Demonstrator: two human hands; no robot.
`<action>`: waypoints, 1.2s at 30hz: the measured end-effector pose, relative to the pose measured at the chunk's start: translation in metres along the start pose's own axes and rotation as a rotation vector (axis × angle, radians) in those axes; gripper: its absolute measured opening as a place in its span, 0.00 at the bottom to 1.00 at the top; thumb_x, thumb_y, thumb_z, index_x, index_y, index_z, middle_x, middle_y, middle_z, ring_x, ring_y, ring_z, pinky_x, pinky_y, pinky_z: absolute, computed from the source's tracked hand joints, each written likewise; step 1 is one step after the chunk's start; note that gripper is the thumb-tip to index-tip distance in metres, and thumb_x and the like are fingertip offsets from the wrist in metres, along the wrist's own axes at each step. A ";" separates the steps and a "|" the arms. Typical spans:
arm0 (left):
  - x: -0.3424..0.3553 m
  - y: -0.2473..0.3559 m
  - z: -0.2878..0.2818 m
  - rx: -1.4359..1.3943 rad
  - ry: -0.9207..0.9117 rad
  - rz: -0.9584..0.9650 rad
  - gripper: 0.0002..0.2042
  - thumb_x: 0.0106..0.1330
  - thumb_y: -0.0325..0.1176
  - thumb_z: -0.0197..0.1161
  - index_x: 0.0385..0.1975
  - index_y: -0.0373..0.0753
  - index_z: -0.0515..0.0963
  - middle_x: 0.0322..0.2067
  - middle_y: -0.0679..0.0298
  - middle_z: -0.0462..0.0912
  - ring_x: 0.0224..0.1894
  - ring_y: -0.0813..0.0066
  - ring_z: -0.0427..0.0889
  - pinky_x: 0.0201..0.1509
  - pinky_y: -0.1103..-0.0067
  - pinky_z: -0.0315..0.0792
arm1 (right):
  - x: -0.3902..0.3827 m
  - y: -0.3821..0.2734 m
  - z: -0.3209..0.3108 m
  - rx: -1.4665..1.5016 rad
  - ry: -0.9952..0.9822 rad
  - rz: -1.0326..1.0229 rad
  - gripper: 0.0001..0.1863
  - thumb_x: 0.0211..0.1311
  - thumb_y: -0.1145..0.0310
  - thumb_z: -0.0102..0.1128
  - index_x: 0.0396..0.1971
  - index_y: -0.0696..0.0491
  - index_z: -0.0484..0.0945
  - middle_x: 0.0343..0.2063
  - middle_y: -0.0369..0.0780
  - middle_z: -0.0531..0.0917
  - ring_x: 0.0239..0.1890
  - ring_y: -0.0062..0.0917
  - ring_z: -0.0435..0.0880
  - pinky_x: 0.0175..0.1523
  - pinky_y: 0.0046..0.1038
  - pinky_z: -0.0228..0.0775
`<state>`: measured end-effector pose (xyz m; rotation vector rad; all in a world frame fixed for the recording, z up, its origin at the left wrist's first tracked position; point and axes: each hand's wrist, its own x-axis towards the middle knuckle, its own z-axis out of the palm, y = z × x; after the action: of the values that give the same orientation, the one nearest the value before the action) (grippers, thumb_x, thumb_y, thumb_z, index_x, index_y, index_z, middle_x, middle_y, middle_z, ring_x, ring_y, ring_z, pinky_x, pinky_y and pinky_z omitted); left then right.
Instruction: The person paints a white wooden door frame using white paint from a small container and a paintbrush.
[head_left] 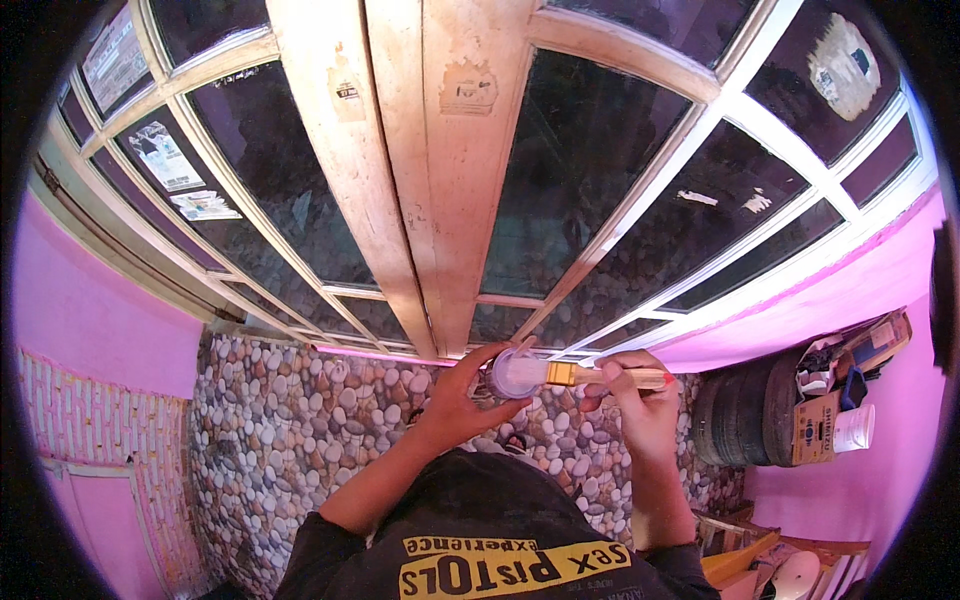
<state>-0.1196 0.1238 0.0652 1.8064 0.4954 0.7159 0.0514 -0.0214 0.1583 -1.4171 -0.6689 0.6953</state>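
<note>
My left hand (467, 398) is closed around a small clear plastic cup (497, 377), thumb on one side and fingers on the other. Pale contents show in the cup. In my right hand (632, 392) is a paintbrush (567, 373) with a wooden handle, a yellow ferrule and light bristles. Its bristle end lies at the mouth of the cup; whether the tips touch what is inside, I cannot tell. Just beyond both hands stands a tall white wooden double door (440, 200) with dark glass panes.
Torn paper labels (467, 88) stick to the door. Pebble-patterned flooring (280, 430) lies below. Stacked tires (745, 415), a cardboard box (815, 430) and a white bucket (853, 428) stand by the pink wall (800, 505) on the right. Wooden furniture (745, 555) is at the lower right.
</note>
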 end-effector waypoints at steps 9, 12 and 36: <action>0.007 0.003 0.008 -0.062 -0.011 0.019 0.35 0.54 0.33 0.80 0.63 0.36 0.71 0.55 0.54 0.80 0.57 0.66 0.81 0.61 0.71 0.75 | -0.002 0.034 -0.017 0.319 0.166 0.138 0.11 0.71 0.68 0.61 0.37 0.62 0.77 0.30 0.46 0.85 0.27 0.29 0.86 0.27 0.32 0.83; 0.009 0.004 0.010 -0.034 -0.029 0.034 0.36 0.54 0.33 0.80 0.63 0.36 0.70 0.55 0.55 0.80 0.57 0.67 0.81 0.62 0.71 0.75 | -0.004 0.040 -0.020 0.386 0.244 0.159 0.12 0.72 0.66 0.60 0.37 0.61 0.76 0.30 0.46 0.85 0.26 0.28 0.86 0.26 0.32 0.83; -0.014 -0.027 0.008 -0.013 0.067 -0.030 0.36 0.52 0.38 0.81 0.60 0.36 0.72 0.52 0.54 0.82 0.55 0.66 0.81 0.61 0.70 0.74 | 0.054 0.062 -0.027 -0.089 0.320 -0.388 0.09 0.70 0.73 0.63 0.43 0.63 0.79 0.37 0.44 0.86 0.37 0.25 0.88 0.44 0.24 0.81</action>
<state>-0.1243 0.1186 0.0345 1.7642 0.5604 0.7592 0.1046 0.0046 0.0952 -1.3874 -0.6992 0.1307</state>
